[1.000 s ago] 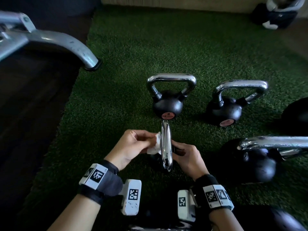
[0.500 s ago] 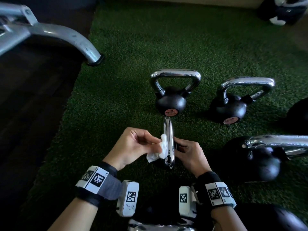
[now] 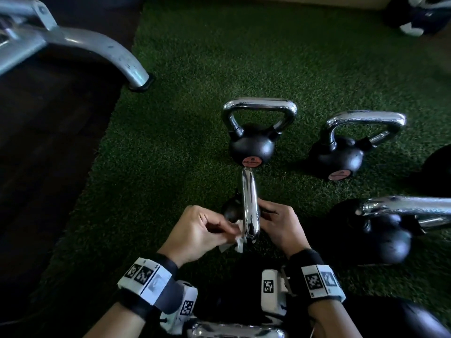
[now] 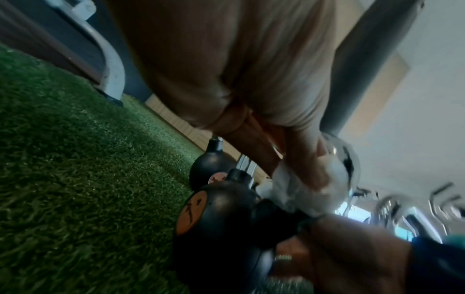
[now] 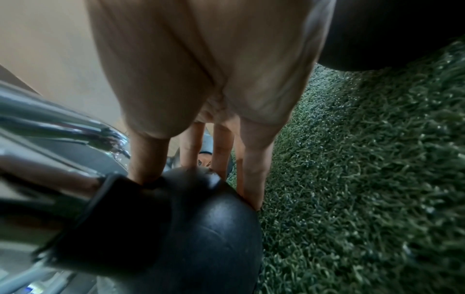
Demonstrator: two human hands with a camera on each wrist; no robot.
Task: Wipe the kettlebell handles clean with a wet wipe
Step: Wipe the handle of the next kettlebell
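Note:
A small black kettlebell (image 4: 221,214) stands on the green turf, its chrome handle (image 3: 249,206) seen edge-on in the head view. My left hand (image 3: 233,229) pinches a white wet wipe (image 3: 235,242) against the left side of the handle's near end. In the left wrist view the wipe (image 4: 302,191) is bunched under my fingers (image 4: 309,169) on the chrome. My right hand (image 3: 264,213) is on the right of the handle. Its straight fingers (image 5: 221,151) rest their tips on the black ball (image 5: 201,228).
Two more small kettlebells (image 3: 253,145) (image 3: 341,154) stand just beyond. A bigger one (image 3: 380,235) is close on the right, and another chrome handle (image 3: 234,331) lies at the bottom edge. A grey machine leg (image 3: 105,54) meets the turf edge far left, beside dark floor (image 3: 48,154).
My left hand has slid the wipe along the handle toward me, from its middle to its near end. The right hand has kept its place on the kettlebell.

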